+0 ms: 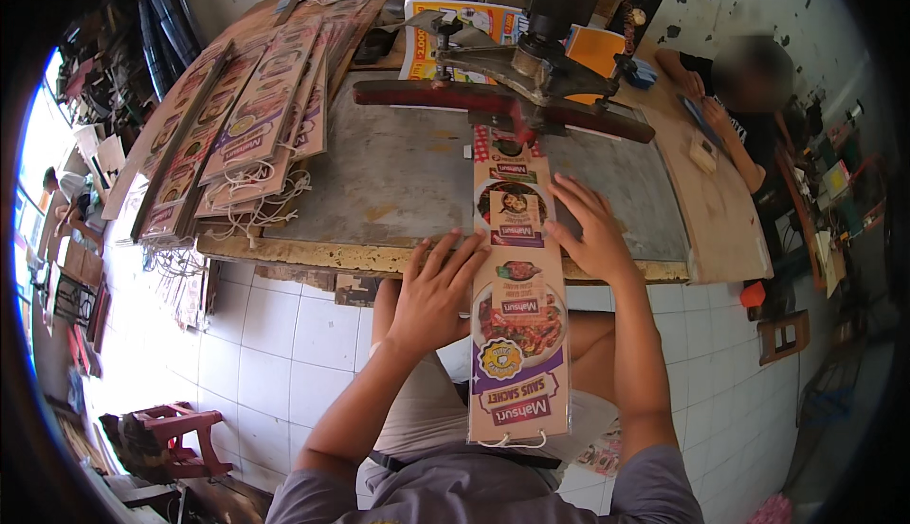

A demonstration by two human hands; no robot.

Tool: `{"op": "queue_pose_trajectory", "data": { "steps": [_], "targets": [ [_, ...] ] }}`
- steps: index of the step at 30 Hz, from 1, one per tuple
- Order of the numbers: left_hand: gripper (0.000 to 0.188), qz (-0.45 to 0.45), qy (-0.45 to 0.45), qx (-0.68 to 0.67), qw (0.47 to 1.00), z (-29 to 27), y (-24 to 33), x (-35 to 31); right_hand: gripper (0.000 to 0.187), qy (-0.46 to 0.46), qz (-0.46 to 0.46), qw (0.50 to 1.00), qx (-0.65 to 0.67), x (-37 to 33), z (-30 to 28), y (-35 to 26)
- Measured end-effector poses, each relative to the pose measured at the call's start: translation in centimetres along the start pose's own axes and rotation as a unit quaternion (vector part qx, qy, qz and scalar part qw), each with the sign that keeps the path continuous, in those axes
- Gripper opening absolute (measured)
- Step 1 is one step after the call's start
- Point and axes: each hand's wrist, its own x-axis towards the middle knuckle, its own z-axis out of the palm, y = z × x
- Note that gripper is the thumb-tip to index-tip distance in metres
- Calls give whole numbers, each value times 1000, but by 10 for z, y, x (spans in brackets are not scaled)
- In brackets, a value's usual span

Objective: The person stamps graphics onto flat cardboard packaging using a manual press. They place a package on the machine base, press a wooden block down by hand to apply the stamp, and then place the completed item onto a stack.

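A long printed card strip (519, 334) with food pictures and a white string loop at its near end runs from under the press over the table's front edge, toward my lap. My left hand (431, 292) lies along its left edge, fingers spread and fingertips touching it. Along the opposite edge, my right hand (592, 230) has its fingers stretched out and its thumb by the strip's border. Beyond my hands, a red press bar (436, 94) crosses over the strip's far end on a heavy metal press (545, 50). The exact contact under the bar is hidden.
Stacks of similar strips with strings (261, 107) lie on the table's left. The worn grey work surface (398, 178) has a chipped front edge. A person (749, 98) sits at the right; a small block (703, 154) lies nearby. A red stool (180, 434) stands lower left.
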Motion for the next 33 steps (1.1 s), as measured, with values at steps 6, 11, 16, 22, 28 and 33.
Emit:
{"op": "queue_pose_trajectory", "data": {
  "steps": [6,11,16,22,28,33],
  "targets": [
    [81,-12,11,-4,1000,6,2,1,63,14,-19,1000,12,-23,-8,-11],
    [73,-9,28,6,1000,10,4,1,61,17,-8,1000,12,-22,-5,-13],
    [65,-16,42,15,999,7,7,4,62,11,-6,1000,8,-23,-3,-11],
    [55,-10,57,12,998,10,6,5,64,2,0,1000,12,-22,-5,-10],
    [48,-12,70,20,997,10,7,6,66,-1,-4,1000,13,-22,-5,-9],
    [81,-7,51,71,996,16,-1,1,68,-7,-4,1000,10,-23,-4,-7]
  ]
}}
